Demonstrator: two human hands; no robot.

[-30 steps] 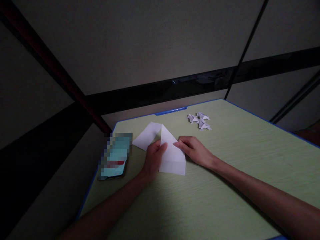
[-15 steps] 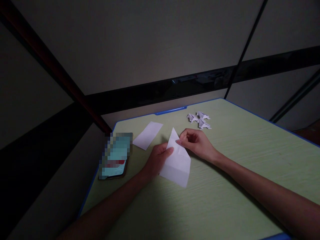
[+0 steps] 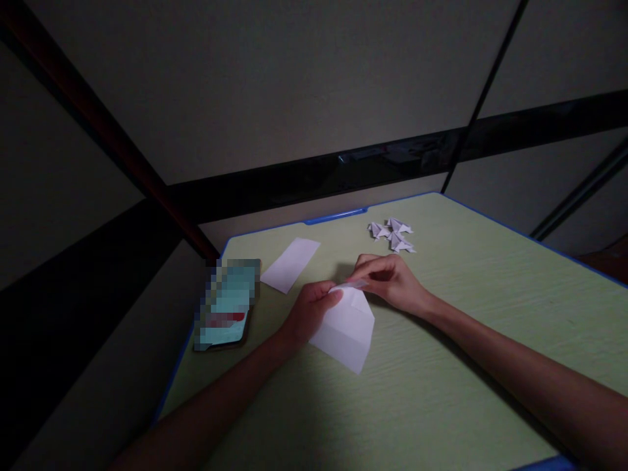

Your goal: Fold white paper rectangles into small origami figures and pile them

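A partly folded white paper (image 3: 346, 327) is held above the green table, with a crease across its lower part. My left hand (image 3: 314, 311) pinches its upper left edge, thumb on top. My right hand (image 3: 390, 281) has its fingers closed on the paper's top tip, which is bent over to the right. The fingers partly hide the fold. A second white sheet (image 3: 291, 265) lies flat beyond my left hand. Several small folded paper figures (image 3: 395, 235) sit together beyond my right hand.
A phone (image 3: 228, 304) with a lit, partly pixelated screen lies at the left side of the table. The green table (image 3: 466, 366) has a blue edge and a blue handle-like piece (image 3: 336, 216) at the back. Behind it stands a panelled surface with a dark band (image 3: 294, 180).
The paper's pointed top, upright before, is now folded down and to the right. My right hand's fingers have closed on that tip. The lower part of the paper has tilted slightly.
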